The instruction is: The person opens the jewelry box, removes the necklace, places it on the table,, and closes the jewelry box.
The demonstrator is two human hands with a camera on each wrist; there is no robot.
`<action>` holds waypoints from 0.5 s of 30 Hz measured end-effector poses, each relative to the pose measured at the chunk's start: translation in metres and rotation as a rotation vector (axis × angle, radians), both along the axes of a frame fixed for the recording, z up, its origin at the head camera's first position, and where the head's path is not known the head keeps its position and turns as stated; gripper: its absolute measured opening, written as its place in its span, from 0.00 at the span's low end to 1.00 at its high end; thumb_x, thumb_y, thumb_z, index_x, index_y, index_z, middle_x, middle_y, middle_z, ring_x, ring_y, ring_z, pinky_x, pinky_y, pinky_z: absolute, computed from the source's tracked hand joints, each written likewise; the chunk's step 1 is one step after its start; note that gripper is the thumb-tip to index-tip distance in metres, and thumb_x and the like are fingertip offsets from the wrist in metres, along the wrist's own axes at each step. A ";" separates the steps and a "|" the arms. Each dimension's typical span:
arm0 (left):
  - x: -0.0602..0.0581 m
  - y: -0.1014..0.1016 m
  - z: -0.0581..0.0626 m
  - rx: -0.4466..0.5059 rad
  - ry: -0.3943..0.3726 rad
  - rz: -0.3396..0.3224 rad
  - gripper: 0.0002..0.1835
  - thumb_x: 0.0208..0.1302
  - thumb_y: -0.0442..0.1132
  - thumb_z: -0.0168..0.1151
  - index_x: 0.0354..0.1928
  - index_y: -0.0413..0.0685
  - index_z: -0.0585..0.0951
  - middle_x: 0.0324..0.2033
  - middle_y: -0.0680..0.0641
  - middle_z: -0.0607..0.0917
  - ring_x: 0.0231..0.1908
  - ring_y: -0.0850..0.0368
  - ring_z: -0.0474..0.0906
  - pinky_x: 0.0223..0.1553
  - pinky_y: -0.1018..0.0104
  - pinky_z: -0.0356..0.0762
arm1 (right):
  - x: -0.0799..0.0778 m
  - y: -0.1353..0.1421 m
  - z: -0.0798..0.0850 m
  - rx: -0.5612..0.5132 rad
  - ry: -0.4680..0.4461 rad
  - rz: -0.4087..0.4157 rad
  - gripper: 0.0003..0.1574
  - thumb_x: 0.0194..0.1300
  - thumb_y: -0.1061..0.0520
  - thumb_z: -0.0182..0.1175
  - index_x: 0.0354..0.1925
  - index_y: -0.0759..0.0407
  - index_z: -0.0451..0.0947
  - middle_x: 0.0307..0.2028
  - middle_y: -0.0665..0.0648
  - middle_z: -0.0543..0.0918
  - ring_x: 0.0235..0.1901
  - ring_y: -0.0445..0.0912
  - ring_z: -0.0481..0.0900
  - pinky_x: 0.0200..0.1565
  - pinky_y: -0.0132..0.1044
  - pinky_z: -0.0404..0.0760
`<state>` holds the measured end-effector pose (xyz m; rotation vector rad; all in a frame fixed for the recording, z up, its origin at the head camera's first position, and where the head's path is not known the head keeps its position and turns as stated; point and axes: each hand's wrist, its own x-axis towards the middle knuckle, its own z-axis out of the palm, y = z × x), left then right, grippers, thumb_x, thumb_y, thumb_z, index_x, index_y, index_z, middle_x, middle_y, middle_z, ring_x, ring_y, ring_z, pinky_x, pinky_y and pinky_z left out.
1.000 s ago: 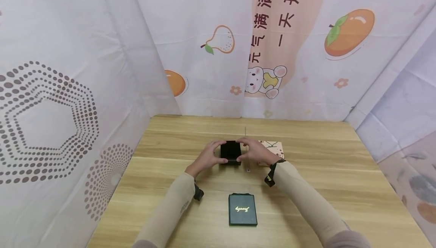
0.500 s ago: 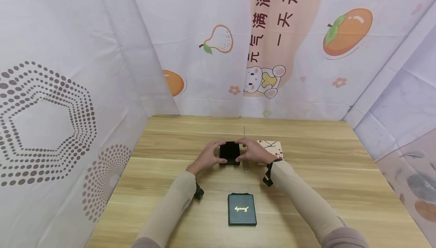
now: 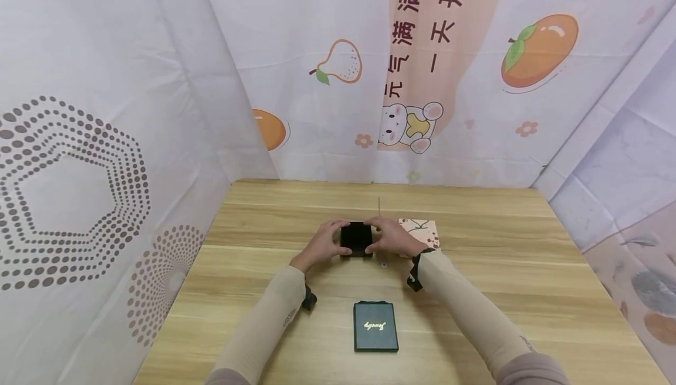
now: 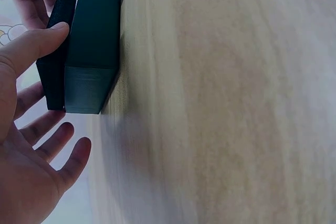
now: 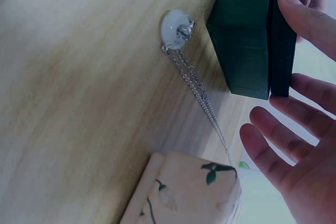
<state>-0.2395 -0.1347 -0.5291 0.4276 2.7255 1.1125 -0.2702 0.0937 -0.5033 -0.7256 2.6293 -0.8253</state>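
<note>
Head view bright and even; wrist views dimmer, cool-toned.
Head view: pale sheen on the tabletop (image 3: 237,267); the black-topped box (image 3: 356,237) shows little surface detail. Left wrist view: diffuse, soft-edged shadow beside the box, wood grain blurred.

The person's two arms reach from the near side toward the far side, slanting inward until the left hand (image 3: 323,244) and right hand (image 3: 392,237) face each other, a little apart. The left forearm (image 3: 268,316) and right forearm (image 3: 469,307) are sleeved in beige, turning mauve at the near end, and dark gear sits on the left wrist (image 3: 308,299) and right wrist (image 3: 415,274). Each hand pinches, its thumb on the near side and forefinger on the far side, while its ring and little fingers extend freely, slightly bent and spread.
</note>
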 end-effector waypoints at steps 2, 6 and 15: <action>0.000 0.000 0.000 0.002 0.004 -0.002 0.39 0.54 0.46 0.75 0.68 0.55 0.70 0.67 0.45 0.69 0.68 0.42 0.61 0.64 0.41 0.65 | -0.001 0.000 -0.002 -0.006 -0.004 -0.002 0.48 0.50 0.49 0.76 0.67 0.57 0.69 0.65 0.60 0.73 0.59 0.59 0.75 0.57 0.52 0.76; -0.001 0.001 0.000 -0.003 0.013 -0.005 0.39 0.54 0.46 0.75 0.68 0.54 0.70 0.67 0.44 0.69 0.68 0.42 0.62 0.64 0.41 0.66 | -0.001 0.001 -0.003 -0.018 -0.004 -0.008 0.48 0.50 0.50 0.76 0.66 0.57 0.69 0.65 0.60 0.73 0.60 0.59 0.74 0.59 0.54 0.75; -0.001 0.002 -0.002 -0.018 0.035 -0.011 0.38 0.53 0.46 0.75 0.67 0.52 0.71 0.65 0.43 0.70 0.66 0.42 0.62 0.63 0.43 0.67 | -0.003 0.000 -0.003 0.014 0.032 0.003 0.47 0.49 0.51 0.77 0.65 0.59 0.70 0.64 0.60 0.74 0.66 0.58 0.69 0.65 0.56 0.68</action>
